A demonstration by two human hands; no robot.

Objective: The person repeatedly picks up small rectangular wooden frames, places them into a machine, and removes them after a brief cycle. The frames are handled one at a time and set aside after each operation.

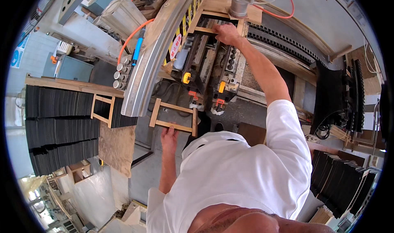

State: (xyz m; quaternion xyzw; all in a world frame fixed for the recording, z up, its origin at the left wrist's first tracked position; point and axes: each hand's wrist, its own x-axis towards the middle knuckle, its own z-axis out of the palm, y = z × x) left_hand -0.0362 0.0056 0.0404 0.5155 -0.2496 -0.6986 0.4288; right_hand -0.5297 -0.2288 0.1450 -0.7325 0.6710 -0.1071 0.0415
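Note:
My left hand (pixel 168 139) grips the near rail of a small rectangular wooden frame (pixel 177 107), held out to the left of the machine. Reaching far forward, my right hand (pixel 227 35) is closed over the edge of another wooden frame (pixel 204 30), which lies at the far end of the machine bed under a round metal cylinder (pixel 239 7). The fingertips of my right hand are partly hidden. Yellow knobs (pixel 186 77) and orange clamps (pixel 220 102) sit on the machine's near end.
Tall stacks of black panels (pixel 61 122) stand at left, with a wooden frame (pixel 111 111) resting against them. A metal beam (pixel 141 81) with striped tape runs beside the machine. More black panels (pixel 338 183) stand at right. An orange hose (pixel 131 38) hangs at upper left.

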